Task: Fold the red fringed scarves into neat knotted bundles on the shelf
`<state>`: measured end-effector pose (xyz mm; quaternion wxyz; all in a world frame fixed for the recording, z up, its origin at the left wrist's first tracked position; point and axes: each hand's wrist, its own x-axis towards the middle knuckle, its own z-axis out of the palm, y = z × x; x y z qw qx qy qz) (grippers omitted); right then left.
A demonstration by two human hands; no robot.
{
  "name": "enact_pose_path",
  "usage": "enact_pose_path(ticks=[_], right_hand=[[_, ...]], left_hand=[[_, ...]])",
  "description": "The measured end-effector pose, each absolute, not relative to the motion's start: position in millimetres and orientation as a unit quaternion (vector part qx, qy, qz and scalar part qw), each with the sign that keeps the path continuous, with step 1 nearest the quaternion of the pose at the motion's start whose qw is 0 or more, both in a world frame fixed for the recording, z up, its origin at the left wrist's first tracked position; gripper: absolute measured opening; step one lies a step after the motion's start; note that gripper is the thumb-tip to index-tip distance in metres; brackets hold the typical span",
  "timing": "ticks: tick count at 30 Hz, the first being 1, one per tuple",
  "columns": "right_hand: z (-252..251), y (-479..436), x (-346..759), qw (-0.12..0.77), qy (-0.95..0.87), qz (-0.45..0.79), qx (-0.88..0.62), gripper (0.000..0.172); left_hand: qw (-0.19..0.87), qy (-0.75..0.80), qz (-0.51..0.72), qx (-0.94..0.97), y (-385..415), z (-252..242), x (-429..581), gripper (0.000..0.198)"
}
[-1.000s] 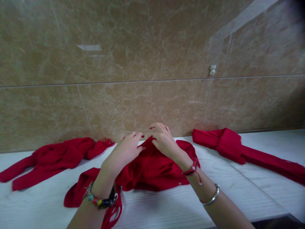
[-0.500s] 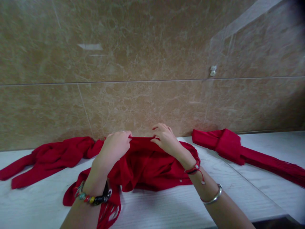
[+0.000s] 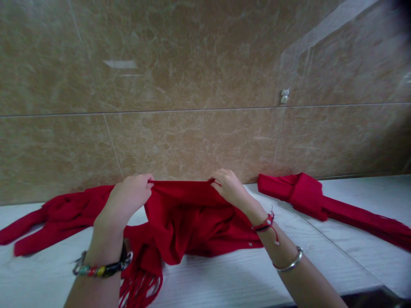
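A red fringed scarf (image 3: 205, 226) lies bunched on the white surface, its far edge lifted and pulled straight between my hands. My left hand (image 3: 133, 192) pinches that edge at its left end. At the right, my right hand (image 3: 229, 188) closes its fingers on the same edge. The scarf's fringe hangs toward me below my left wrist. Folds hide part of the scarf's lower layers.
To the left lies another crumpled red cloth (image 3: 67, 214), partly behind my left arm. A folded red scarf (image 3: 306, 194) with fringe stretches out on the right. A brown marbled tile wall (image 3: 192, 141) rises behind the white tabletop (image 3: 224, 282).
My left hand has moved left along with the scarf's edge, widening the taut stretch between the hands. My right hand has closed on the edge.
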<state>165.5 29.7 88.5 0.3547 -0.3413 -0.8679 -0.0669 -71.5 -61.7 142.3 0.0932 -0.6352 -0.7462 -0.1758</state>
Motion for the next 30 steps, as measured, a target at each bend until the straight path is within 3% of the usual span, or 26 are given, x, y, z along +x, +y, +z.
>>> enact_pose_path(ticks=[3, 7, 10, 14, 21, 30], right_hand=[[88, 27, 165, 0.344, -0.872, -0.072, -0.340, 0.018], [87, 20, 157, 0.371, -0.868, -0.070, -0.324, 0.017], [89, 16, 150, 0.416, -0.852, -0.071, -0.310, 0.016], [91, 14, 150, 0.453, -0.831, -0.094, -0.309, 0.021], [85, 22, 157, 0.386, -0.854, -0.060, -0.344, 0.021], [84, 21, 153, 0.411, -0.852, -0.059, -0.318, 0.022]], left_hand=[[0.112, -0.782, -0.105, -0.604, -63, 143, -78, 0.026], [0.151, -0.741, -0.140, -0.639, -55, 130, -57, 0.039], [0.052, -0.610, -0.203, -0.764, -42, 114, -24, 0.055], [0.018, -0.569, -0.277, -0.774, -31, 106, 6, 0.025], [0.111, -0.615, -0.281, -0.728, -41, 125, -7, 0.026], [0.168, -0.671, -0.202, -0.693, -46, 124, -23, 0.028]])
